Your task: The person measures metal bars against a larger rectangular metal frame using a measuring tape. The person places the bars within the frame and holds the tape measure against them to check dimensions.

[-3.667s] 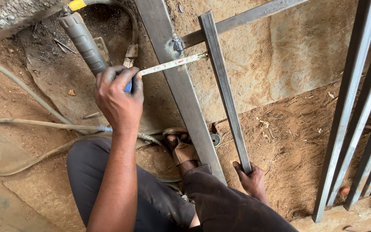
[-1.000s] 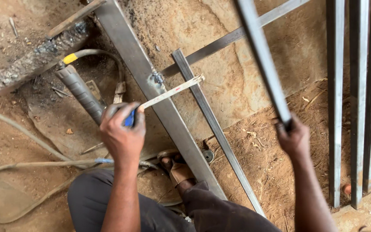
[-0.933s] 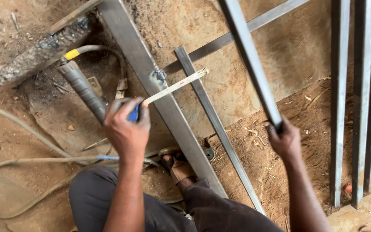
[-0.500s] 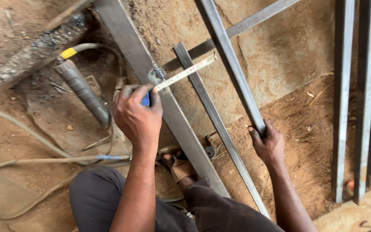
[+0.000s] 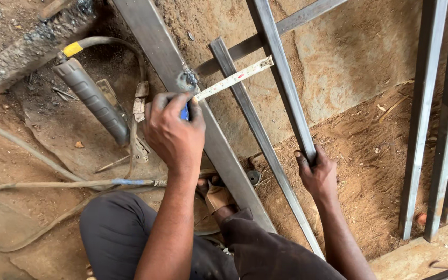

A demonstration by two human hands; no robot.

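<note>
I see the left hand (image 5: 175, 132) knuckles-up, fingers closed around a blue tape measure case (image 5: 184, 112) on the wide steel bar (image 5: 213, 150). The tape blade (image 5: 234, 79) runs up-right from that hand, crossing the narrow tube (image 5: 255, 127) with its hook touching the loose steel tube (image 5: 281, 78), whose lower end the right hand (image 5: 317, 173) clamps. Bare dirt floor (image 5: 369, 155) lies open between that tube and the upright bars (image 5: 431, 119).
</note>
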